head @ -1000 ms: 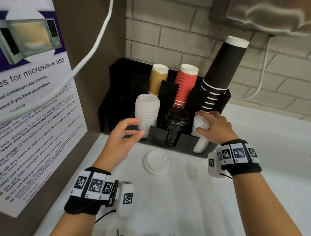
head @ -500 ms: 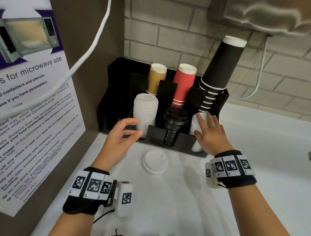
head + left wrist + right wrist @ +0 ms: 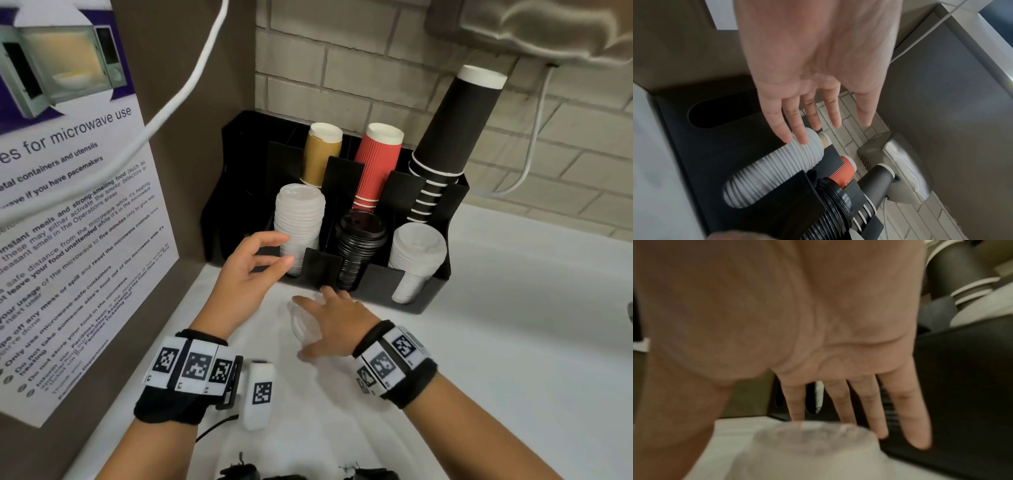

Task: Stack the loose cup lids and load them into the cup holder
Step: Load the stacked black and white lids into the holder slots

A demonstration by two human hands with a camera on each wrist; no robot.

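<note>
Right hand (image 3: pixel 334 323): grip spread flat, fingers straight, over 1 loose white lid (image 3: pixel 301 323) on the white tabletop (image 3: pixel 513 342), just before the black cup holder (image 3: pixel 376 287); contact unclear. Lid: round, domed, blurred in the right wrist view. Left hand (image 3: pixel 245 274): grip loosely open, holding nothing, beside the left white lid stack (image 3: pixel 299 222). Left wrist view alone shows that stack's ribbed side.

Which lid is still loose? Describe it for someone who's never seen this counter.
Find the black cup holder against the brick wall. On the white counter in front of its middle slot lies one white lid, under the right hand. Every other lid sits stacked in a slot.
</note>
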